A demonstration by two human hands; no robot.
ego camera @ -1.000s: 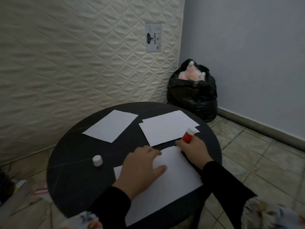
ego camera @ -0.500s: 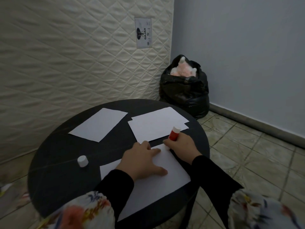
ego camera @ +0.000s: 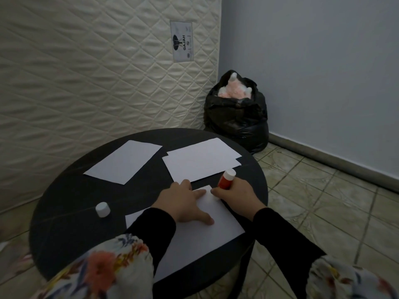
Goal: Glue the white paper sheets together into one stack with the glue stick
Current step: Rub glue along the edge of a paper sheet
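Two hands work the near sheet (ego camera: 194,240) on the table (ego camera: 64,223): left hand (ego camera: 183,203) presses flat, right hand (ego camera: 235,194) grips the glue stick (ego camera: 225,180). We judge paper light, slippery; pin near corner.

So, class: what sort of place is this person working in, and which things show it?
Probably a spare or storage corner of a home, not a workshop. A bare mattress stands upright against the wall, a stuffed black bin bag sits on the tiled floor, and the work is done on a small round table.

1 head-worn view — looks forward and down, close over the round table (ego camera: 64,212).
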